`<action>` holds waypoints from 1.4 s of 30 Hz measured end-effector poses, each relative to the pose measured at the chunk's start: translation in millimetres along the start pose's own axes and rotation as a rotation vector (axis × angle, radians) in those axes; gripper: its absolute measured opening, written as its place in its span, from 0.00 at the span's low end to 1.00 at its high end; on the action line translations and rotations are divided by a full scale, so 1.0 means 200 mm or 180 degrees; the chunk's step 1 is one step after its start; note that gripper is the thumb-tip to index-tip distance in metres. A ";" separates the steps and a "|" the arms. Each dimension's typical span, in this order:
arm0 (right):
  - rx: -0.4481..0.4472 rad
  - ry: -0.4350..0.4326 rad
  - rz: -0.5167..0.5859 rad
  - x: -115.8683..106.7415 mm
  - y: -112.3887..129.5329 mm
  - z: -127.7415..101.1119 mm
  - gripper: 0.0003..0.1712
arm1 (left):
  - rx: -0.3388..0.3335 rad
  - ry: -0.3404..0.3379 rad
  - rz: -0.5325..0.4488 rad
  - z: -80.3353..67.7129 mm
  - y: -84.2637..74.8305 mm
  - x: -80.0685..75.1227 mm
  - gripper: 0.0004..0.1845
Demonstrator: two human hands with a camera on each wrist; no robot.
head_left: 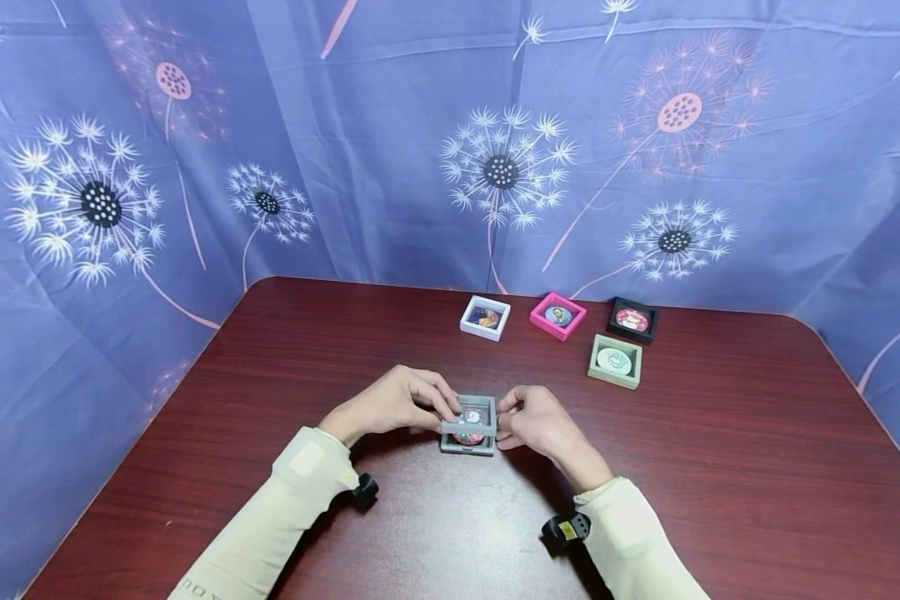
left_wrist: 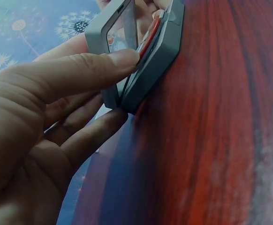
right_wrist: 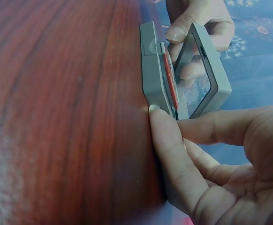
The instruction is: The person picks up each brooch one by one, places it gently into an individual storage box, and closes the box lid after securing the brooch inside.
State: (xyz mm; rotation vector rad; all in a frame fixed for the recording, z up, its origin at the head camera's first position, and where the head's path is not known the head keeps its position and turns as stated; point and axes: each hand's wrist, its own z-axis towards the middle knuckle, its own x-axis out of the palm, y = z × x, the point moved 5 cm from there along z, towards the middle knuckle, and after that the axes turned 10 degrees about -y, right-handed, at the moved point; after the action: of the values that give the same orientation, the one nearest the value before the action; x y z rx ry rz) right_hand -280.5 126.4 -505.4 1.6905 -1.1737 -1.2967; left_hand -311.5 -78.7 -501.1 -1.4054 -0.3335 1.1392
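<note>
A small grey hinged display case (head_left: pixel 457 451) rests on the table between both hands, its clear-windowed lid (right_wrist: pixel 212 79) tilted partly up from the base (right_wrist: pixel 151 70). Inside sits a round piece with a red edge (right_wrist: pixel 169 77) and a patterned face, against a thin clear film. My left hand (head_left: pixel 408 402) pinches the lid at its left side, the thumb (left_wrist: pixel 92 70) on the frame by the opening and other fingers behind. At the right side, my right hand (head_left: pixel 540 425) holds the case near the hinge, with fingertips on the base corner.
Farther back on the dark red table (head_left: pixel 330 333) lie similar square cases: white (head_left: pixel 467 326), pink (head_left: pixel 567 332), black (head_left: pixel 645 336) and light green (head_left: pixel 612 377), each with a round or pictured piece inside. A blue dandelion-print cloth (head_left: pixel 390 167) hangs behind the table.
</note>
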 end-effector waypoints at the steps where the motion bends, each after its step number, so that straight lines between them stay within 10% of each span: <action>1: 0.0002 0.0001 -0.0001 0.00 0.00 0.00 0.07 | 0.0021 0.0007 0.0021 0.00 0.00 0.00 0.11; 21: -0.0011 0.0024 -0.0004 0.00 0.01 0.00 0.07 | 0.0112 0.0176 0.0473 0.01 -0.02 -0.01 0.12; 27: 0.0002 0.0033 0.0028 0.00 0.01 0.00 0.07 | 0.0110 0.0077 0.0029 -0.01 -0.03 -0.04 0.16; 30: 0.0005 0.0037 0.0034 0.00 0.01 0.00 0.08 | -0.0264 -0.0391 -0.0200 -0.01 -0.01 -0.08 0.11; 34: 0.0016 0.0030 0.0010 0.00 0.01 0.00 0.08 | -0.1294 -0.0986 -0.0316 -0.03 0.07 -0.12 0.12; 38: 0.0025 0.0026 -0.0006 0.00 0.00 -0.01 0.08 | -0.2059 -0.0961 -0.0539 -0.06 0.09 -0.07 0.15; 42: 0.0019 0.0026 0.0002 0.00 0.00 -0.01 0.08 | -0.2254 -0.0896 -0.0777 -0.07 0.06 -0.01 0.15</action>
State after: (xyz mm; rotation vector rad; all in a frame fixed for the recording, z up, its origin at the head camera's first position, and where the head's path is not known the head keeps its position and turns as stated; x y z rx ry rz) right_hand -279.4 126.5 -504.4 1.6979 -1.1745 -1.2861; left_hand -306.7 -91.5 -513.0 -1.7406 -1.1651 1.0565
